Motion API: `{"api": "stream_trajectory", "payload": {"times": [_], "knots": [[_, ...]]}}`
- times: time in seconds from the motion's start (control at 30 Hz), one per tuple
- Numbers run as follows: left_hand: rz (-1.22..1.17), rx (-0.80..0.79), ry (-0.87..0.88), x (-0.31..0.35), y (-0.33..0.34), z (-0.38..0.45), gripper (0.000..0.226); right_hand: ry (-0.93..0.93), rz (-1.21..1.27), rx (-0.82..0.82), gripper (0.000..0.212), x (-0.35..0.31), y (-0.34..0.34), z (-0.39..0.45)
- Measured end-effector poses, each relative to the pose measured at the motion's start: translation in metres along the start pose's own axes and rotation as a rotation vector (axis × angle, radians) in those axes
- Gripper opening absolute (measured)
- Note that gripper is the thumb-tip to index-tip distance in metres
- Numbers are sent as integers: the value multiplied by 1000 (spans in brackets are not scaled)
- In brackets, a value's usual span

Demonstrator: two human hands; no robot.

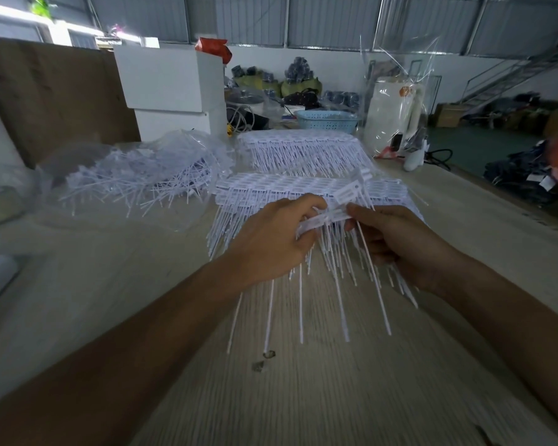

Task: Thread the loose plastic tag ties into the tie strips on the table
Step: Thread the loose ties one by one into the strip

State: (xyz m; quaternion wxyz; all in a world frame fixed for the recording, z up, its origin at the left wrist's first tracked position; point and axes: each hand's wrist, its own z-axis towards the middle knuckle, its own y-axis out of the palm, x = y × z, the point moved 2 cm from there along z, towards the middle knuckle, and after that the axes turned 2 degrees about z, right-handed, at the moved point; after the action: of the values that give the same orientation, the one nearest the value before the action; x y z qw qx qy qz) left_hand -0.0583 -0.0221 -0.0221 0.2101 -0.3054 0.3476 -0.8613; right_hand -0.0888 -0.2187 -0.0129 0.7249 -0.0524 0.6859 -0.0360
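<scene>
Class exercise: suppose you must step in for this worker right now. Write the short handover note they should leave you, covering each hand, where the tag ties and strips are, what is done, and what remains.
Left hand: grip on the tie strip, held above the table.
Right hand: pinches the strip's other end, with one tie hanging from that grip.
Loose ties: heaped in clear plastic, far left.
Done: two stacks of filled strips, one just beyond the hands, another farther back.
Left: the loose heap is still large; keep threading.

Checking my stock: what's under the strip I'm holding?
Under the held strip lies a stack of tie strips on the wooden table. Both hands cover its near edge.
</scene>
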Motion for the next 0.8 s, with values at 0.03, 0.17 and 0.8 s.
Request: {"api": "stream_trajectory", "payload": {"times": [0.03, 0.17, 0.8], "knots": [[36, -7, -14, -1, 1, 0, 32, -6, -1, 2, 32, 1, 0, 0], [69, 35, -16, -2, -2, 1, 20, -78, -81, 1, 32, 3, 2, 1], [-133, 22, 2, -4, -2, 4, 18, -443, -468, 90, 37, -8, 5, -3]]}}
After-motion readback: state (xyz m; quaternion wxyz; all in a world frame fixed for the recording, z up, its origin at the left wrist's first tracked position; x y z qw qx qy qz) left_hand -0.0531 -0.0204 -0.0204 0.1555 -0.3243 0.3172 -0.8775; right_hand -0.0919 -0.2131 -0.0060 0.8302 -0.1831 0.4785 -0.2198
